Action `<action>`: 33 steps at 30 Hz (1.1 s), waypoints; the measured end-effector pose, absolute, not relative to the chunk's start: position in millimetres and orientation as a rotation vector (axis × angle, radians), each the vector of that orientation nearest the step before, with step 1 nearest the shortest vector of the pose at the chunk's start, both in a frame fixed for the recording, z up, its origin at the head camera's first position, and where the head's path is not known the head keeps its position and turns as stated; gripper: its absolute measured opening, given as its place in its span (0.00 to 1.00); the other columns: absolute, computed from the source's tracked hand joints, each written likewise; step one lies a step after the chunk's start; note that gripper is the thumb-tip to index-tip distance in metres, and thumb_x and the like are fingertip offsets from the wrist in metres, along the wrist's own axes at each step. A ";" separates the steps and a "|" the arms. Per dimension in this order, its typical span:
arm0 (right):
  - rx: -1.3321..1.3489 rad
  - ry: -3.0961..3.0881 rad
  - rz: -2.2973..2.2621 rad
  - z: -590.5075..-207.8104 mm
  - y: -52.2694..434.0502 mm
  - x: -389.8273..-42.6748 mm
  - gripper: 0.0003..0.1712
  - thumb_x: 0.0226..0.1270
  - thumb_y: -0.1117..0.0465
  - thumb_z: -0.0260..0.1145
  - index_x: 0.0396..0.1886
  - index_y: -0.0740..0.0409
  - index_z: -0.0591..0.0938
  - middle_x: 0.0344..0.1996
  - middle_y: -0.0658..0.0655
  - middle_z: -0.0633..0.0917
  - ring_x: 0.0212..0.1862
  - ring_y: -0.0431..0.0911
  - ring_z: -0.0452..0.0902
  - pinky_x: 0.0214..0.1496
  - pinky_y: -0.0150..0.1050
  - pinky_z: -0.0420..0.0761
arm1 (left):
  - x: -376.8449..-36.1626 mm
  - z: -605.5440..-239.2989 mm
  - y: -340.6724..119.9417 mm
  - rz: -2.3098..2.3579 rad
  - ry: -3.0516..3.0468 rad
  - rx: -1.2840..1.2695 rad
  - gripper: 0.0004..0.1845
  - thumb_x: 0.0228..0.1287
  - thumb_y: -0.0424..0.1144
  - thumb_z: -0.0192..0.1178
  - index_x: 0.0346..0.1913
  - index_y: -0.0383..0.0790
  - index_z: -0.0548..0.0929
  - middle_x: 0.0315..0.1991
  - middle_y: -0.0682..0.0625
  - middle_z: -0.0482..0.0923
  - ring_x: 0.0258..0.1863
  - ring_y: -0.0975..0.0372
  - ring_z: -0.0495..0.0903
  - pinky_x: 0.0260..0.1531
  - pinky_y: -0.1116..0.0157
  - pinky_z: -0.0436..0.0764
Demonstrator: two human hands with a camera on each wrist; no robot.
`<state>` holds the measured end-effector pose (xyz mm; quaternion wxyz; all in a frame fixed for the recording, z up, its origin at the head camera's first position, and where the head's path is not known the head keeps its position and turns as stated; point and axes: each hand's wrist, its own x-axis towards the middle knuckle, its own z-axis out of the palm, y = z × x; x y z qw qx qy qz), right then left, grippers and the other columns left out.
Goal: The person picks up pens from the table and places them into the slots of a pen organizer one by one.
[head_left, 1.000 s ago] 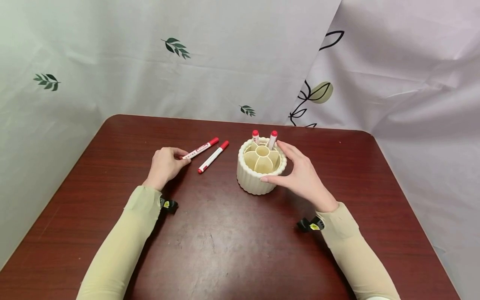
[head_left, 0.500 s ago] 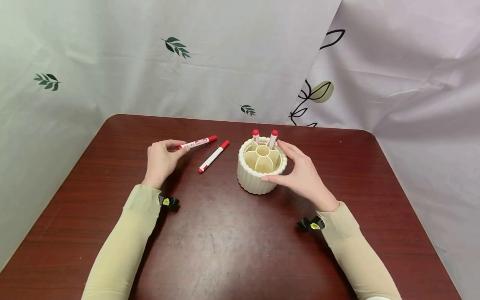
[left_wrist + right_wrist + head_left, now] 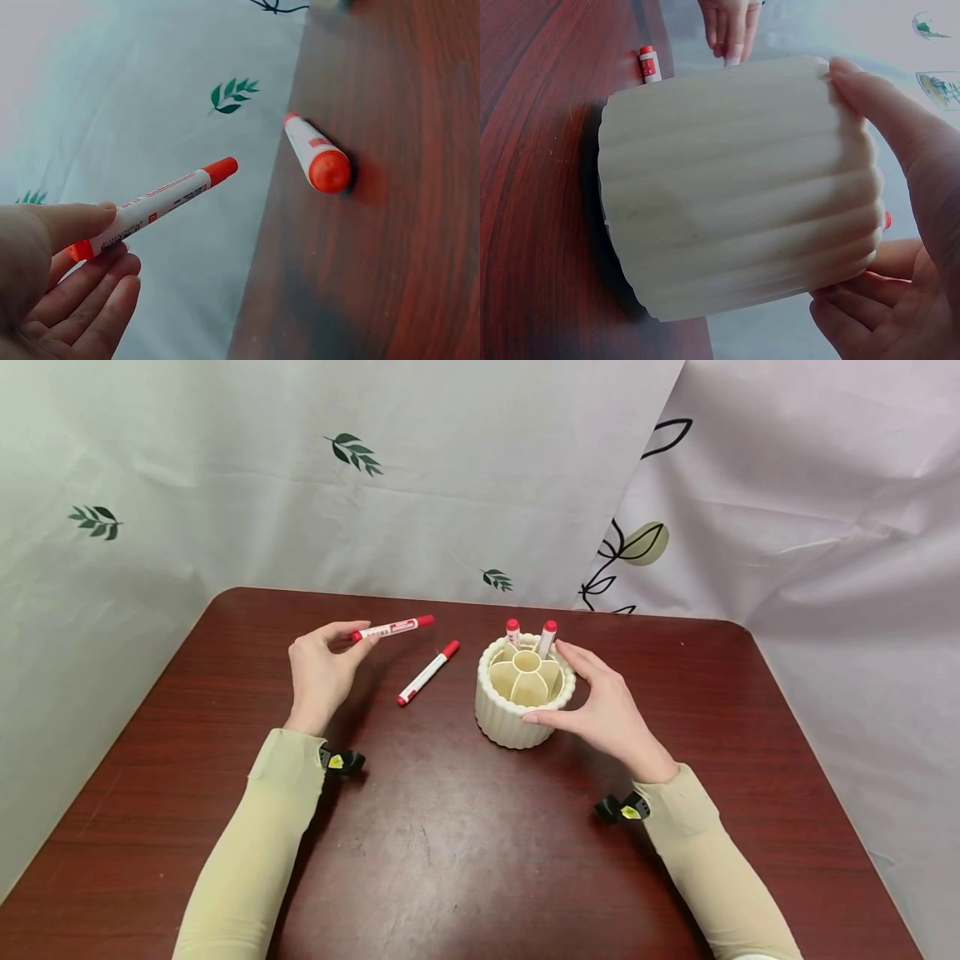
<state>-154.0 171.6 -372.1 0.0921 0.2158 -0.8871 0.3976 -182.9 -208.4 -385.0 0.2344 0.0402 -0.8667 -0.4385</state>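
Note:
Between thumb and fingers my left hand [image 3: 321,672] pinches a red-capped white marker [image 3: 393,627] by one end, raised over the table; the left wrist view shows the same marker [image 3: 165,204] with its red cap pointing away from the hand. A second marker [image 3: 427,673] lies on the table just right of it. My right hand [image 3: 603,714] grips the rim of a cream ribbed pen holder [image 3: 504,718], thumb at the near side and fingers at the far side. Two markers stand in the holder's back compartments, among them a right-hand one [image 3: 547,639]. In the right wrist view the holder's wall [image 3: 735,195] hides its inside.
The dark red wooden table [image 3: 450,843] spreads under both arms. Behind it hangs a white curtain [image 3: 420,510] with leaf prints. Each wrist wears a small black camera, such as the left one [image 3: 345,762].
My left hand has lifted its marker off the table, rising and shifting slightly left while the marker turns closer to level. The right hand and pen holder stay in place.

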 end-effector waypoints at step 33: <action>0.603 -2.640 1.220 -371.5 171.6 -155.6 0.61 0.40 0.39 0.87 0.75 0.52 0.72 0.70 0.47 0.74 0.71 0.42 0.67 0.71 0.48 0.69 | -146.0 -314.2 -157.6 -1.696 -1.856 -0.105 0.13 0.58 0.32 0.76 0.47 0.35 0.91 0.34 0.50 0.87 0.36 0.60 0.85 0.42 0.68 0.82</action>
